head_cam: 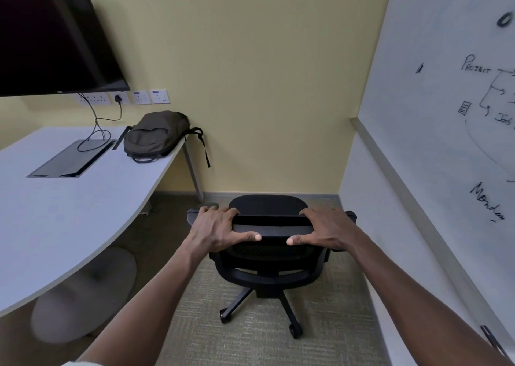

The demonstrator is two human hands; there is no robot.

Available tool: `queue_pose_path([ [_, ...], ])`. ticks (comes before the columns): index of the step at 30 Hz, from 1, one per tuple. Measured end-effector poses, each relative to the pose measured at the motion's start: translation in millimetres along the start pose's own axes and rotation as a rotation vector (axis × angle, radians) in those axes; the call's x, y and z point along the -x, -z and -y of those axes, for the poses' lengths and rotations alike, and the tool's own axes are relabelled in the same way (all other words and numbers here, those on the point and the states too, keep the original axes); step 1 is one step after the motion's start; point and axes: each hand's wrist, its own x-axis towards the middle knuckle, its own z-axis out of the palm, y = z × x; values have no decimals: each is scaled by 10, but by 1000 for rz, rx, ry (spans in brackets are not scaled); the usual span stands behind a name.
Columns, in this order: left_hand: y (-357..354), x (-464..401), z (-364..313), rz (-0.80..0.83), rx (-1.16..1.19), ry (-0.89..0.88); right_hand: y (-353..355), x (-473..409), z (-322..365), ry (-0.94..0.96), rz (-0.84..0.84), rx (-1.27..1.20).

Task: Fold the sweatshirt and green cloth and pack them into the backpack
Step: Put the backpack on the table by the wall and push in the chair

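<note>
A dark olive backpack [156,135] lies on the far right end of the white desk [69,207], its straps hanging over the desk edge. Straight ahead stands a black office chair [269,257] with its back toward me. My left hand [220,230] grips the left side of the chair's top edge, thumb on the near face. My right hand [327,230] grips the right side the same way. No sweatshirt or green cloth is in view.
A dark wall screen [53,34] hangs above the desk, with cables running from wall sockets [122,98] into a desk cable tray [72,158]. A whiteboard [446,101] with writing covers the right wall. A round white desk base [83,296] sits under the desk on carpet.
</note>
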Motion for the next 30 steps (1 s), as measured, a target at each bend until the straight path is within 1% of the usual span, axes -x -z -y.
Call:
queue_pose_path([
  [2,7,114,-12,17,22,-29,-16,150,16,9,-21,22],
  [4,24,220,21,39,120,-46,-39,295,37,17,-25,42],
  [7,27,304,71,62,268,-1,-92,481,47,21,-30,59],
  [11,37,381,-1,59,202,12,-103,686,86,19,-42,38],
  [16,83,469,-6,103,163,30,-83,796,235,5,-84,32],
  [23,129,339,21,63,182,35,-36,632,186,17,-93,28],
  [30,26,42,111,31,134,87,48,287,45,36,-98,38],
])
